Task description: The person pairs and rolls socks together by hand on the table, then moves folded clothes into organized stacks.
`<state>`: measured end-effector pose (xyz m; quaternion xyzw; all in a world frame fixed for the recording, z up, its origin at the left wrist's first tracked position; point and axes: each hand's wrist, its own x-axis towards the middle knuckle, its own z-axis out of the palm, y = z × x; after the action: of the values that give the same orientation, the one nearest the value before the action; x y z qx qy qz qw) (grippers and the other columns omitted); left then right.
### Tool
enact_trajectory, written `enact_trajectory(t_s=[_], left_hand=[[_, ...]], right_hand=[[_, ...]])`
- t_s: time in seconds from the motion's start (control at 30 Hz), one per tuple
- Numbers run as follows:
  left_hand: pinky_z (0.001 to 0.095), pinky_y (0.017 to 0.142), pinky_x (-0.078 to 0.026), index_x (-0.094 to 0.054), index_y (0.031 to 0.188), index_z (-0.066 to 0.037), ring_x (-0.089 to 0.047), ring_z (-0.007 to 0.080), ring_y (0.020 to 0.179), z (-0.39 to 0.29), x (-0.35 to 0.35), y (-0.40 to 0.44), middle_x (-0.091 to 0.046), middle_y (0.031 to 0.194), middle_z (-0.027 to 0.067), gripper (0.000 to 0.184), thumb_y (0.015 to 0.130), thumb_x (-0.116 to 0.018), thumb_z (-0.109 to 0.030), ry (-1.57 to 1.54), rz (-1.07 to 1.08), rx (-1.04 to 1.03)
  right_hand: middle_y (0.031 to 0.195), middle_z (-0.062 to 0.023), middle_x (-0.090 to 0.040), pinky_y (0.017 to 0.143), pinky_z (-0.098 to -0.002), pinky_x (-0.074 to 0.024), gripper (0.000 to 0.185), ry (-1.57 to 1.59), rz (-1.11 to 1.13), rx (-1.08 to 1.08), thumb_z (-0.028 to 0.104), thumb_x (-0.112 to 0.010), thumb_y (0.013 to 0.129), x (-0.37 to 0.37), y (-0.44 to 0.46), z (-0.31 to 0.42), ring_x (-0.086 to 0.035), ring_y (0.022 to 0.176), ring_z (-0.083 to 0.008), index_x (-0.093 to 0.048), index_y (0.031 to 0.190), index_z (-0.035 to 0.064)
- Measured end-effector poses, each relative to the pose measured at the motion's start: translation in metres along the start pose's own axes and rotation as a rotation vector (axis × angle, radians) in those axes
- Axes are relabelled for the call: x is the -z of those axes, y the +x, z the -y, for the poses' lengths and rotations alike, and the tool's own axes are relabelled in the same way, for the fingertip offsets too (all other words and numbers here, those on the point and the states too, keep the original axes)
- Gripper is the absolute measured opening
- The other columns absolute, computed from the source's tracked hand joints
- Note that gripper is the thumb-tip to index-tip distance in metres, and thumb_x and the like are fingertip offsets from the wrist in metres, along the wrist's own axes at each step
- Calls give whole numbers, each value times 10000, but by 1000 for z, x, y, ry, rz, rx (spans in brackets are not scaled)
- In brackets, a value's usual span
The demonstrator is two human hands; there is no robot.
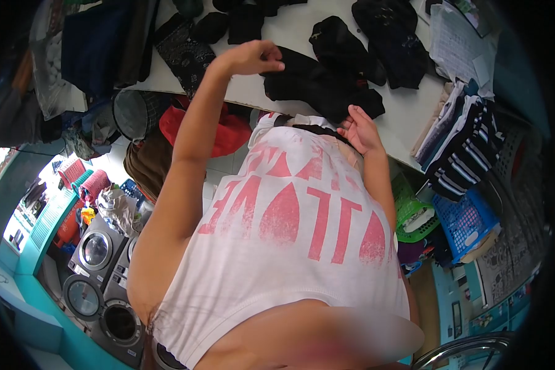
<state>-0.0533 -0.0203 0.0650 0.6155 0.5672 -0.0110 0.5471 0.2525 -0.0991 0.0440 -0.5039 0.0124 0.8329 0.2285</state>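
Observation:
A black cloth piece (317, 83), which looks like a sock or small garment, lies at the front edge of the white table (243, 92). My left hand (253, 58) is over the table at this cloth's left end, its fingers loosely curled with a gap to the thumb and nothing visible between them. Near the cloth's lower right end is my right hand (361, 131), palm turned up and fingers extended, holding nothing visible. More black pieces (342, 46) lie just behind, and a patterned dark cloth (185, 52) lies to the left.
Folded striped clothes (465, 145) and papers (459, 46) are at the table's right side. Below them stand a green basket (413, 213) and a blue basket (465, 222). Red cloth (228, 132) is under the table edge. Washing machines (95, 250) stand at lower left.

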Motion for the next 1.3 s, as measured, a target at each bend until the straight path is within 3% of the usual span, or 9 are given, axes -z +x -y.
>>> enact_trajectory(t_s=[0.27, 0.47, 0.53, 0.7, 0.83, 0.93, 1.0, 1.13, 1.3], left_hand=[[351, 702, -444, -548, 842, -43, -541, 303, 820, 36, -77, -11, -549, 856, 118, 226, 640, -647, -70, 181, -267, -25], [327, 696, -439, -496, 753, -36, -538, 283, 809, 0, -42, -47, -554, 926, 98, 150, 650, -585, 28, 32, -537, -280], [325, 726, -436, -477, 733, -45, -536, 289, 847, 12, -40, -39, -554, 963, 81, 160, 650, -551, 70, 326, -793, -524], [353, 791, -437, -544, 862, -49, -500, 303, 950, 66, -70, -5, -485, 1062, 118, 225, 676, -516, 75, 324, -586, -478], [341, 771, -444, -537, 897, -40, -505, 298, 939, 57, -64, -7, -509, 1008, 116, 199, 709, -537, 26, 279, -620, -418], [320, 755, -442, -541, 903, -44, -509, 284, 934, 43, -53, -14, -528, 962, 117, 175, 732, -552, -6, 102, -601, -362], [309, 712, -450, -542, 920, -47, -541, 279, 863, 27, -42, -17, -560, 898, 125, 146, 774, -548, -54, 197, -695, -422], [331, 656, -465, -544, 933, -24, -579, 283, 697, 3, -33, -11, -600, 776, 139, 190, 808, -559, -167, -254, -665, -61], [348, 729, -444, -570, 927, -27, -555, 295, 793, 47, -56, 29, -579, 840, 146, 369, 729, -647, -328, 176, -686, -75]], right_hand=[[815, 31, -536, 547, -227, -426, 225, -201, -128, 7, 245, -587, 816, 12, 15, -2, -469, 576, -53, -519, 935, 67], [830, -30, -604, 625, -219, -442, 118, -385, 11, 538, 122, -648, 757, 15, 11, -5, -548, 689, -84, -620, 794, 13], [862, -58, -620, 695, -236, -446, 115, -661, 113, 867, 62, -666, 714, 9, 12, -4, -575, 812, -125, -623, 778, -23], [992, -123, -565, 764, -355, -413, 179, -1598, 71, 913, 37, -644, 611, 16, 33, -9, -529, 961, -270, -594, 780, 6], [1001, -115, -566, 746, -329, -414, 194, -1511, -45, 1033, 31, -646, 621, 20, 32, -18, -542, 956, -242, -603, 810, 21], [1009, -103, -572, 727, -282, -431, 198, -1249, -167, 772, 14, -627, 684, 12, 23, -15, -561, 931, -211, -594, 879, 15], [1035, -102, -565, 690, -232, -436, 219, -508, 48, 572, 15, -603, 745, 4, 14, -11, -564, 880, -177, -563, 959, -13], [878, -80, -561, 644, -206, -433, 104, 258, 100, -135, -36, -558, 768, 12, 12, 3, -541, 745, -160, -533, 866, -10], [767, -71, -522, 704, -268, -473, 109, 434, -57, -136, -49, -579, 754, 27, 41, -14, -529, 733, -175, -481, 761, -2]])
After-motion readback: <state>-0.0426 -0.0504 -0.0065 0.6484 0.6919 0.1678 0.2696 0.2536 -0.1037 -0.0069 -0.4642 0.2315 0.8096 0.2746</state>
